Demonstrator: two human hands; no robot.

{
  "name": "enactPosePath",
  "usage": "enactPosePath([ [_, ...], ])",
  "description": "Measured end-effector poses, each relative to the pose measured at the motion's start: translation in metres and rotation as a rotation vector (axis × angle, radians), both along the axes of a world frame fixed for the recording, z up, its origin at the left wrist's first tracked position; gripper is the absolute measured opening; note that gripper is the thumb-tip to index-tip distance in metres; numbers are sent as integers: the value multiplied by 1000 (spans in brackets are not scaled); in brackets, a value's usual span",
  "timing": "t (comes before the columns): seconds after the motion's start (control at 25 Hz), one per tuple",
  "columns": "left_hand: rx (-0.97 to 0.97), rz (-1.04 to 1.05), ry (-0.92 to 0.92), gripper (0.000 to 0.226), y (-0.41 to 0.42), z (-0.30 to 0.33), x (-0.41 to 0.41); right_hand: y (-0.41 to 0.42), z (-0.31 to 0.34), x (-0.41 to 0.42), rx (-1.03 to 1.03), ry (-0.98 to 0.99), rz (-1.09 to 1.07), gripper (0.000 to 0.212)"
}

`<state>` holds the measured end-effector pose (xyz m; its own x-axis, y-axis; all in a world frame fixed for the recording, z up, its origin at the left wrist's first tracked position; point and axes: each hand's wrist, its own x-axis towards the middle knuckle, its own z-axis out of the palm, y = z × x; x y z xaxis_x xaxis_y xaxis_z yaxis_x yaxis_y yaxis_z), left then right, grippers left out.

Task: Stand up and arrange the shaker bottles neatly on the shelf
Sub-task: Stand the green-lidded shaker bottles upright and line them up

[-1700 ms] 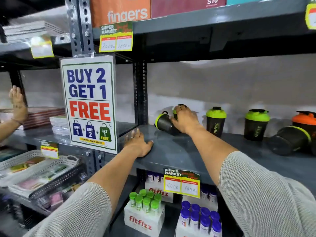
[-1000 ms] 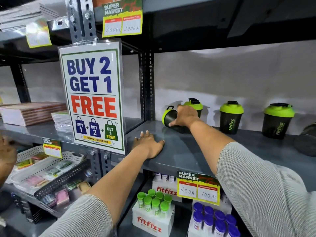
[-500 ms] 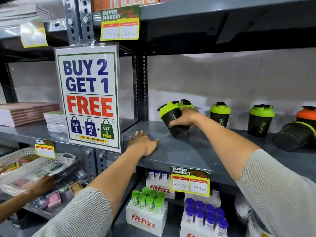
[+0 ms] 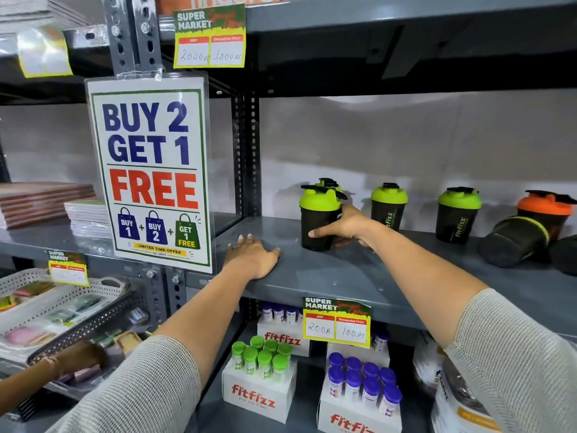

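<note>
My right hand (image 4: 342, 228) grips a black shaker bottle with a green lid (image 4: 318, 215), which stands upright on the grey shelf (image 4: 359, 276). Just behind it another green-lidded bottle (image 4: 327, 183) is mostly hidden. Two more upright green-lidded bottles (image 4: 388, 206) (image 4: 457, 214) stand to the right, then an orange-lidded one (image 4: 544, 210). A black bottle (image 4: 513, 240) lies on its side at the far right, with another dark one (image 4: 565, 254) partly cut off. My left hand (image 4: 253, 256) rests flat on the shelf's front left, fingers spread, holding nothing.
A "BUY 2 GET 1 FREE" sign (image 4: 150, 173) hangs on the upright post at left. Fitfizz tube boxes (image 4: 259, 385) sit on the shelf below. Another person's hand (image 4: 75, 357) reaches into trays (image 4: 62, 307) at lower left. Stacked books (image 4: 46, 203) lie on the left shelf.
My right hand has tipped the lying green-lidded bottle up from its side and now holds it upright on the shelf. My left hand has stayed flat on the shelf.
</note>
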<state>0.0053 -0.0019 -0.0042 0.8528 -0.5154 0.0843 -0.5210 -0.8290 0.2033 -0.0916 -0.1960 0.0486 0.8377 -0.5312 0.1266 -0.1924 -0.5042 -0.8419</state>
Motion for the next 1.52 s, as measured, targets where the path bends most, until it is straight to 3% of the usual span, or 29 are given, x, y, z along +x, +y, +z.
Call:
enactPosePath([
  [0.12,1,5,-8,76,-1,-1,1,-4,20,-17,-29,190,53,63],
  [0.24,2,1,-2,75,-1,-1,1,-11,62,-34,-112,365,-21,117],
  [0.32,-6,-11,7,75,-1,-1,1,-2,85,-36,-170,328,-39,123],
  [0.44,-8,-4,18,75,-1,0,1,28,101,-18,-445,302,-111,123],
  [0.56,7,2,16,76,-1,1,1,48,93,13,-758,477,-248,137],
  [0.68,-4,0,19,77,0,1,2,56,79,32,-962,667,-267,121],
  [0.8,-11,5,24,77,0,2,0,55,79,33,-1118,635,-248,88],
  [0.92,-20,1,27,76,1,2,-2,41,86,28,-968,590,-146,71],
  [1.04,-26,3,23,76,1,1,-2,22,94,23,-742,456,19,80],
  [1.28,-24,2,11,75,1,3,-3,-2,96,21,-889,397,219,79],
  [1.52,-29,3,16,75,2,3,-3,-6,91,24,-851,416,312,79],
])
